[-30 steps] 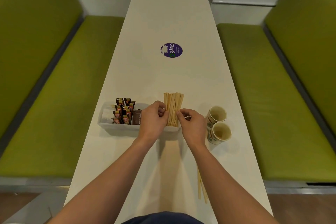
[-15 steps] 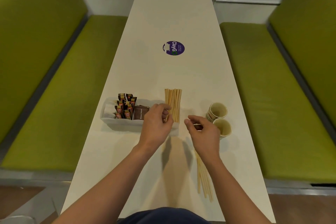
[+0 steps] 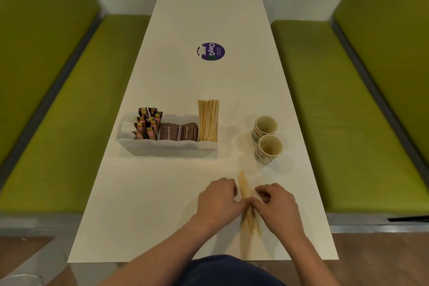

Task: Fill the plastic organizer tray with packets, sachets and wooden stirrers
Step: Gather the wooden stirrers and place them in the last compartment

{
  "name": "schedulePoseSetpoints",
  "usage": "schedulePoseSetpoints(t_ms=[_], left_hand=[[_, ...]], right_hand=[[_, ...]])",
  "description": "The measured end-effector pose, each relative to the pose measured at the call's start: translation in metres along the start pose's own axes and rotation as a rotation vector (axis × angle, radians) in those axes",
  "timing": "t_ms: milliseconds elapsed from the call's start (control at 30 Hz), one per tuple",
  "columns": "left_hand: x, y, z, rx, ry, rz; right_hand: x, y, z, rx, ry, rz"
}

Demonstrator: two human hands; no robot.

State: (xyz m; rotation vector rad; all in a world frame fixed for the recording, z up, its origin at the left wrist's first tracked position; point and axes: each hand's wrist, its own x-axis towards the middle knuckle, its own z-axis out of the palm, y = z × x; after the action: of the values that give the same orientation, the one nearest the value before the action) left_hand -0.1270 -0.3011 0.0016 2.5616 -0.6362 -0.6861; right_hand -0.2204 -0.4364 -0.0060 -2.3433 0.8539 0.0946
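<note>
- Where the loose wooden stirrers (image 3: 246, 193) lie on the table (image 3: 151, 211) near its front edge, we see left hand (image 3: 218, 198) and right hand (image 3: 277, 205) pinching them, fingers curled.
- Beyond, organizer tray (image 3: 167, 147) holds upright stirrers (image 3: 208, 121) in rightmost compartment.

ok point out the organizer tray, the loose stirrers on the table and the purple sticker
organizer tray (image 3: 167, 147): head view, on its front wall
loose stirrers (image 3: 243, 187): head view, on the far part of the bundle
purple sticker (image 3: 211, 51): head view, on its middle

Café or canteen booth: green padded benches (image 3: 69, 134) beside a long white table (image 3: 209, 14), sachet tray (image 3: 167, 147), paper cups (image 3: 267, 139), ClayGo sticker (image 3: 210, 51).
</note>
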Motion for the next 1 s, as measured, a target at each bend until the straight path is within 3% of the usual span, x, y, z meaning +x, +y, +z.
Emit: schedulePoseSetpoints(t_ms=[333,467,733,1000], left_hand=[[0.002,0.002,0.000,0.005,0.062,-0.061],[0.002,0.007,0.000,0.165,0.083,-0.004],[0.004,0.010,-0.016,0.301,0.011,-0.036],[0.014,0.001,-0.035,0.380,-0.039,0.040]], right_hand=[[0.004,-0.004,0.000,-0.058,0.048,0.009],[0.009,-0.008,-0.001,-0.125,0.014,0.037],[0.017,-0.019,0.004,-0.206,-0.080,0.104],[0.021,-0.033,0.003,-0.320,-0.154,0.107]])
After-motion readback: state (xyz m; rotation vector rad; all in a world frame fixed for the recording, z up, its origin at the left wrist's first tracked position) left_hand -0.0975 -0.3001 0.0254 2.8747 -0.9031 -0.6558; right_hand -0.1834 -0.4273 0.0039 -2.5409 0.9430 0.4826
